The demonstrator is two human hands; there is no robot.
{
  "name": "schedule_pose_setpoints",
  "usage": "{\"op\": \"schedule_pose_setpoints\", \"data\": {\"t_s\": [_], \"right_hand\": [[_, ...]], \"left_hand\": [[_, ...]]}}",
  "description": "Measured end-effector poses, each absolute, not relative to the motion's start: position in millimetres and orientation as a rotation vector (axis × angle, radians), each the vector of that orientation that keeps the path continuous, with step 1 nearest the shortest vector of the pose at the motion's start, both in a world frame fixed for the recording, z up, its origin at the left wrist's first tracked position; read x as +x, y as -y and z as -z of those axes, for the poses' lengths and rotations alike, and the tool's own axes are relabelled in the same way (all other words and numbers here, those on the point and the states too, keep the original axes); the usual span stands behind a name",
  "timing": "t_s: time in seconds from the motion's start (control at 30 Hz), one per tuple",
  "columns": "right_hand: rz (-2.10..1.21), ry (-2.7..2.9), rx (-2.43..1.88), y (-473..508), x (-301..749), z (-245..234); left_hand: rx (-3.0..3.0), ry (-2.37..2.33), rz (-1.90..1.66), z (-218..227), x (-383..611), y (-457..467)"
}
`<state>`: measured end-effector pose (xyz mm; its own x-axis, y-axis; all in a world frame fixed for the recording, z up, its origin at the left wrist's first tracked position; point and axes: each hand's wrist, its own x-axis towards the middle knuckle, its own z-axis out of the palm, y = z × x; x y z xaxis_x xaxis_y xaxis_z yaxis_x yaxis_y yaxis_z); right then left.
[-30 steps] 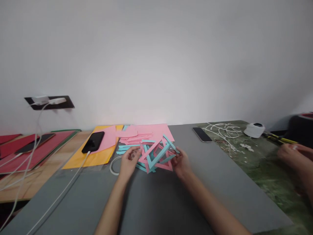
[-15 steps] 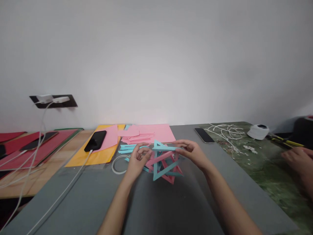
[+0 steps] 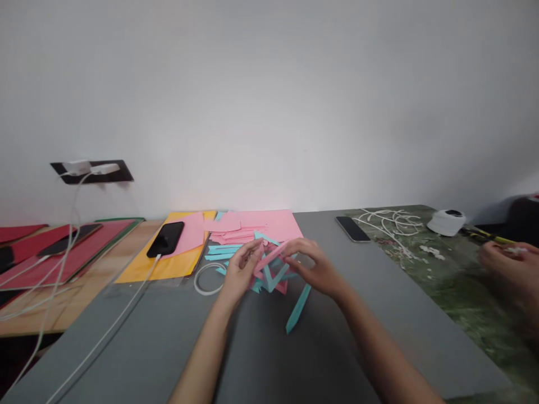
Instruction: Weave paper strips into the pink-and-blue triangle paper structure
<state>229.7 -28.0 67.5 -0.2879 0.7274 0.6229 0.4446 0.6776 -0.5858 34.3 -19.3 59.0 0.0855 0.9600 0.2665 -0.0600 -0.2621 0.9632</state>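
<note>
Angular pink-and-turquoise paper frame (image 3: pixel 270 258) is seemingly pinched by left hand (image 3: pixel 239 274) and right hand (image 3: pixel 315 265); light, even pressure is advised.

"What's behind the grey worktop (image 3: pixel 147 353)?"
"A pale wall (image 3: pixel 269 112), brightest around its middle, with a black socket plate (image 3: pixel 123 173) at left."
"And either side?"
"A wooden surface (image 3: pixel 80 294) left, a green mottled surface (image 3: pixel 475 314) right."
</note>
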Motion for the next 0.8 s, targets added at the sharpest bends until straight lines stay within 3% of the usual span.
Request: {"op": "schedule_pose_setpoints", "data": {"t_s": [0.27, 0.47, 0.63, 0.8], "right_hand": [[-0.470, 2.256, -0.994, 94, 233, -6], [-0.324, 2.398, -1.092, 92, 230, 17], [-0.285, 2.305, -1.124, 85, 234, 22], [-0.638, 1.778, -1.132, 85, 233, 4]], "left_hand": [[1.278, -1.022, -1.464, -58, 37, 14], [1.074, -1.022, -1.604, -63, 50, 9], [0.948, -0.951, -1.648, -57, 59, 0], [0.886, -0.946, -1.617, -48, 61, -4]]}}
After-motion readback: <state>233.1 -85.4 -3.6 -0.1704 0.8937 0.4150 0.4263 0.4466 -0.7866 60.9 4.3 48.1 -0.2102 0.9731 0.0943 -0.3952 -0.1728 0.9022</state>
